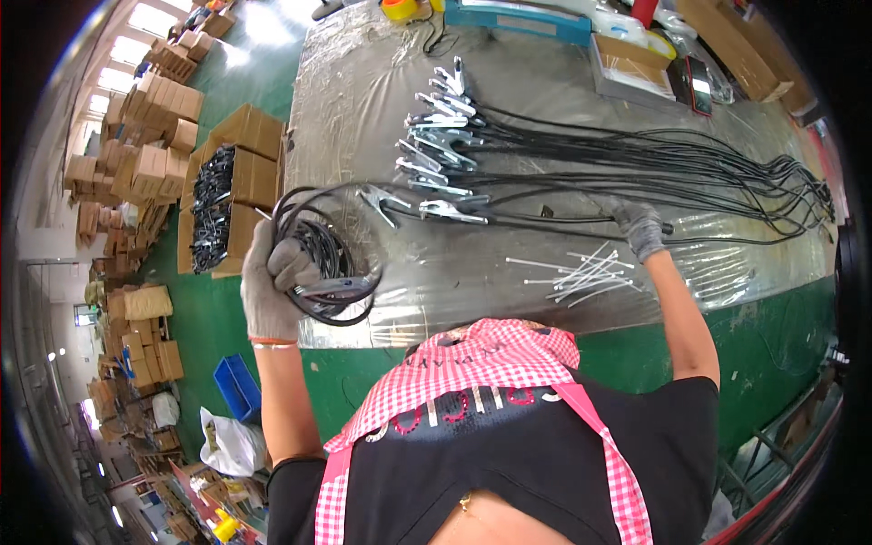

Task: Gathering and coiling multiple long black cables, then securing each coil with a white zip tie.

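Observation:
My left hand [272,272], in a grey work glove, is closed round a coil of black cable [331,250] at the table's left edge. A silver clamp [386,204] lies just right of the coil. At the right, my gloved right hand [640,227] is closed on a black cable [581,219], whose dark end sticks out past the fingers. Beyond both hands, several silver clamps [440,150] form a row, and their long black cables [627,156] stretch to the table's right edge. Loose white cable ties [586,275] lie near my right forearm.
A film-covered table [363,100] stands before me. Left of it is an open cardboard box [259,177] of black coils. A carton of white ties [627,77] and a blue box [518,23] stand at the back. A blue bin [238,386] sits on the green floor.

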